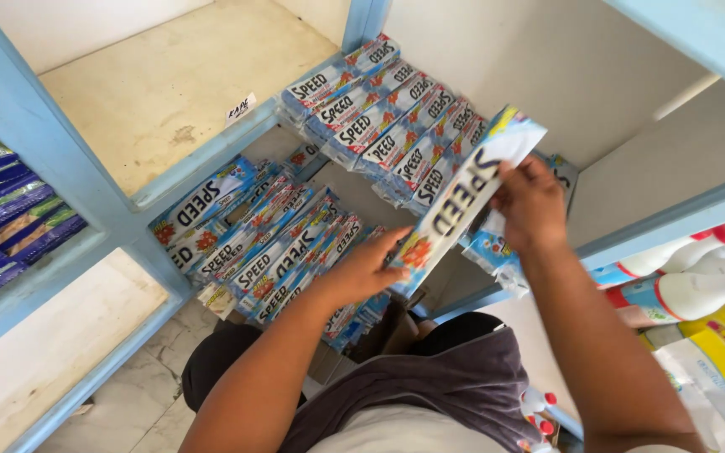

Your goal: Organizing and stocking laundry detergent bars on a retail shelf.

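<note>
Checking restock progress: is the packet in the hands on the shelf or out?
Out: packet is held above the shelf between left hand and right hand.

The packet (pixel 461 197) hides the right hand's (pixel 530 205) fingertips and covers the pouches (pixel 488 250) just below those fingers. The left hand (pixel 362 270) hides part of the stack (pixel 287 252) beneath it. Bottles (pixel 698 273) right of the fingers are cut off by the edge, as are dark packs (pixel 2 210) far left.

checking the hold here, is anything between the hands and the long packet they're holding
Nothing visible does. The left hand grips the long packet at its lower end and the right hand at its upper end, both in direct contact. Stacked packets lie on the shelf behind it.
</note>
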